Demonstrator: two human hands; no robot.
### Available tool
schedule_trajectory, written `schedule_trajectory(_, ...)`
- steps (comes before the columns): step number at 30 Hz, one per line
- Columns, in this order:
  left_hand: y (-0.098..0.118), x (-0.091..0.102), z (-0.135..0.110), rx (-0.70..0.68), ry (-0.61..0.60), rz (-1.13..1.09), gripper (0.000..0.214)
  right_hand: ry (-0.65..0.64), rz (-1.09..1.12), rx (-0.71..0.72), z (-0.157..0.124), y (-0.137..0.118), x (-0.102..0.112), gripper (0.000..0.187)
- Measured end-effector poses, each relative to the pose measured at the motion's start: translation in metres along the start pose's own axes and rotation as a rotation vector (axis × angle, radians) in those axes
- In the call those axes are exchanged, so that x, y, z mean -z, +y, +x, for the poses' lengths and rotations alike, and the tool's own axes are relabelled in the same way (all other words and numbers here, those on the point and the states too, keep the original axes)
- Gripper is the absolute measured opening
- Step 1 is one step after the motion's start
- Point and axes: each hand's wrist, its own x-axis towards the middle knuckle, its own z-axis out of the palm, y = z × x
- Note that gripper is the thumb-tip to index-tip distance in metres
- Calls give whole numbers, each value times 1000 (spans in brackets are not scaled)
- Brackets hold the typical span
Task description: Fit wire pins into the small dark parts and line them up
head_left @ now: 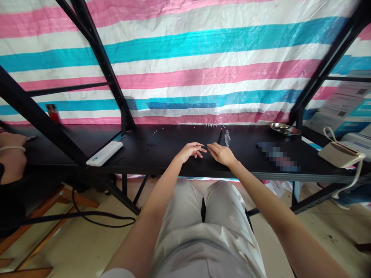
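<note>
My left hand (191, 151) is over the black tabletop (179, 135), its index finger and thumb drawn together and its other fingers loosely curled. Facing it, my right hand (222, 153) has its fingertips pressed together in a pinch. A tiny dark piece (205, 146) shows between the two sets of fingertips, too small to name. Just beyond my right hand stand a row of small black parts (220, 137) and a row of clear grey parts (227, 138). A row of small white pieces (211, 125) lies at the table's back edge.
Thin black bits (151, 144) and white scraps (154, 132) lie to the left. A white power bank-like box (104, 153) sits by the frame post. Rightward are a metal dish (285, 129), a blurred-out object (276, 156) and a cream bag (339, 154). Another person's arm (13, 150) shows far left.
</note>
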Motion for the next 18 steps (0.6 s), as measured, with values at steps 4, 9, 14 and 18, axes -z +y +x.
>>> schedule_trajectory(4,-3,0,3,-15,56,2,32,20,-26,10,1,0,-1,30)
schedule_trajectory(9,-11,7,11,-85,306,6,31,64,-79,-46,2,1,-4,29)
schedule_trajectory(14,-13,6,11,-124,276,74,37,88,-28,2,1,1,-3,31)
schedule_trajectory(18,-10,-1,7,-109,122,132,40,36,26,85,1,1,-3,34)
